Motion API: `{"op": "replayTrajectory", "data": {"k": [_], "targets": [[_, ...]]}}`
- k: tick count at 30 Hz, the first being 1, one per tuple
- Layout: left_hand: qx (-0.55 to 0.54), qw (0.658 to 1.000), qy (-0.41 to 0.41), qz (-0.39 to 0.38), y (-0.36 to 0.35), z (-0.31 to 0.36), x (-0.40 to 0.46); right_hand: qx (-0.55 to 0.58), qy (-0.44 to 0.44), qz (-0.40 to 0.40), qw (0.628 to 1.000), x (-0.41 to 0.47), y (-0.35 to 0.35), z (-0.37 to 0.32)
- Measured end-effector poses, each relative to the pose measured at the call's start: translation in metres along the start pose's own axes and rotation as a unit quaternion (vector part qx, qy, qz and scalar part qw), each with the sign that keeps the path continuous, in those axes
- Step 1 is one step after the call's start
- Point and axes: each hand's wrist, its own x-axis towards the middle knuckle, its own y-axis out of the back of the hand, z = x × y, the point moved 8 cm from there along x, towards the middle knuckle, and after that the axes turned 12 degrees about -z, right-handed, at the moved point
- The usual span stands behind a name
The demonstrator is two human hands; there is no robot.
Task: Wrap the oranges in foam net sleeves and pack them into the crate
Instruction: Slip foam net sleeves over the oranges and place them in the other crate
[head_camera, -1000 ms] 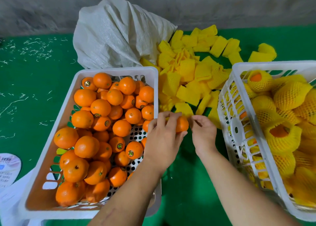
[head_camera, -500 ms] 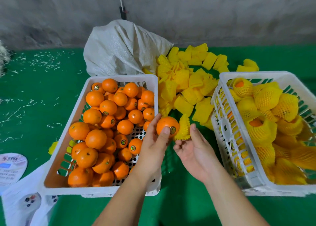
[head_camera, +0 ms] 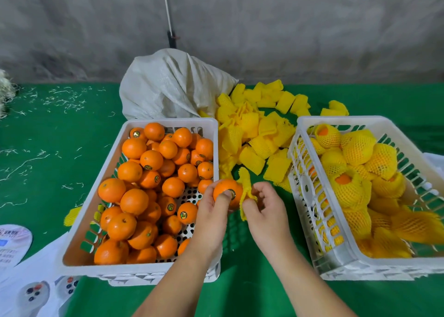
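My left hand (head_camera: 212,217) grips a bare orange (head_camera: 224,189) with a round sticker, held over the green table between the two crates. Right beside it, my right hand (head_camera: 265,211) pinches a yellow foam net sleeve (head_camera: 245,184), which touches the orange's right side. The left white crate (head_camera: 168,122) holds several bare oranges. The right white crate (head_camera: 310,122) holds several oranges wrapped in yellow sleeves. A loose pile of sleeves (head_camera: 257,134) lies on the table behind my hands.
A white woven sack (head_camera: 173,86) slumps behind the left crate against the grey wall. White printed paper or bags (head_camera: 28,280) lie at the front left. One stray sleeve (head_camera: 70,216) lies left of the orange crate. Pale shavings dot the green cloth.
My right hand has closed on a yellow sleeve and brought it up against the orange. My left hand keeps hold of the orange. The view has tilted up and back.
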Motion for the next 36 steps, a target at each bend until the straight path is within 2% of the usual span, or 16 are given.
{"op": "replayTrajectory", "data": {"k": [5,7,10,13,16,20,22,24,28,31,34,36], "targets": [[-0.018,1.000,-0.007,-0.002,-0.002,0.004,-0.003,-0.018,0.010,0.023,1.000,-0.009,-0.001,0.000],[-0.026,1.000,-0.007,-0.009,-0.002,0.006,-0.007,-0.025,0.001,0.062,0.998,-0.008,0.008,0.004],[-0.009,0.998,0.005,-0.060,-0.007,0.002,-0.011,-0.086,-0.012,0.123,0.989,-0.003,0.024,0.005],[0.038,0.991,0.022,-0.128,-0.015,0.002,-0.013,-0.139,-0.017,0.086,0.986,0.004,0.018,0.003],[0.018,0.989,0.029,-0.144,-0.017,0.004,-0.013,-0.104,-0.042,0.047,0.993,0.007,0.017,0.008],[0.005,0.997,0.024,-0.067,-0.006,-0.001,-0.008,0.051,-0.074,0.063,0.994,0.003,0.030,0.014],[0.029,0.998,0.006,-0.049,-0.005,0.001,-0.007,0.125,-0.060,0.065,0.988,0.000,0.033,0.006],[0.073,0.996,-0.018,-0.045,-0.007,0.005,-0.006,0.142,-0.032,0.051,0.988,-0.002,0.034,-0.008],[0.051,0.998,-0.024,-0.039,-0.010,0.004,-0.001,-0.026,0.019,-0.037,0.999,-0.010,0.021,-0.032],[-0.001,1.000,-0.018,0.017,0.000,0.002,-0.001,-0.096,0.046,-0.070,0.992,-0.019,0.008,-0.035],[-0.045,0.998,0.004,0.041,0.004,-0.002,-0.002,-0.196,0.105,-0.094,0.970,-0.027,-0.012,-0.041],[-0.082,0.996,0.019,0.014,0.004,-0.003,-0.003,-0.270,0.150,-0.107,0.945,-0.031,-0.028,-0.039]]}}
